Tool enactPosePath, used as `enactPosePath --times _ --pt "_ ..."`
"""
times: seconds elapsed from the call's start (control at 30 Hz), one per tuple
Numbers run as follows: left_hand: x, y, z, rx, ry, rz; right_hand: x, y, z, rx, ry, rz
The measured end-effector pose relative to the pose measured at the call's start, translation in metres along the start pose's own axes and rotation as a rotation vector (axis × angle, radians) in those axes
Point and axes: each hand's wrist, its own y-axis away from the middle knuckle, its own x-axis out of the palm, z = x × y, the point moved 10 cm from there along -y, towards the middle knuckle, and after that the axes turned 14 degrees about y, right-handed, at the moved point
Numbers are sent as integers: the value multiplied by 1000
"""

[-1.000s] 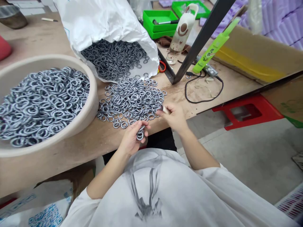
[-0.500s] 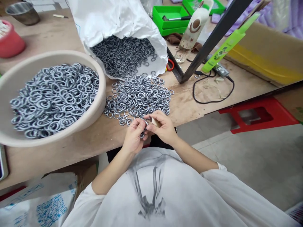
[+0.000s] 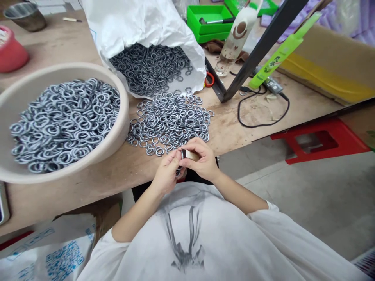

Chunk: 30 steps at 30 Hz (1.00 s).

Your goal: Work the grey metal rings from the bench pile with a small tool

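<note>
My left hand (image 3: pixel 164 174) is closed on a few grey rings (image 3: pixel 177 172), which show partly below its fingers. In my right hand (image 3: pixel 206 160) is a short tool with a pale beige handle (image 3: pixel 191 155) and a dark end; its exact kind I cannot make out. The dark end meets the left fingertips, and both hands are together at the table's front edge. Just beyond them lies a loose pile of grey rings (image 3: pixel 172 121). A white sack (image 3: pixel 140 23) on its side opens toward the pile, with more rings inside. At left, a beige basin (image 3: pixel 124 105) holds many rings.
A black metal bar (image 3: pixel 254 58) slants up at right, near a bottle (image 3: pixel 234 43), a lime-green tube (image 3: pixel 281 54) and a black cable (image 3: pixel 263 125). Green trays (image 3: pixel 196 29) stand behind. A red stool (image 3: pixel 345 140) is below the table; a red pot (image 3: pixel 14 52) sits far left.
The tool in my right hand has turned, so its beige handle and dark end show more plainly. The ring between my fingertips is less visible. The view has shifted slightly.
</note>
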Motion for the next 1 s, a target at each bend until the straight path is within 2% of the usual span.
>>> enactPosePath --times 0.1,0.2,0.27,0.33,0.4,0.5,0.67,0.8,0.9,1.0 --pt "1 0 0 7 22 8 1 -1 1 0 -44 -17" --pt "0 -1 0 23 6 27 11 -2 -14 145 -172 75" --pt "0 -2 0 23 -14 35 15 -1 -20 216 -173 152" --pt "-2 -2 0 22 -25 32 9 -2 -13 143 -25 175" --pt "-3 -2 -1 24 -27 26 4 0 3 -11 173 187" --pt "-4 -2 -2 35 -16 16 7 7 16 -148 358 255" --pt "-4 -2 -2 32 -14 8 12 11 21 -185 448 307" --pt "-5 -2 -2 36 -37 14 13 10 24 -206 401 320" --pt "1 2 5 16 -125 111 9 5 9 -130 338 319" --pt "15 16 5 -20 -300 281 -8 -4 -25 64 306 233"
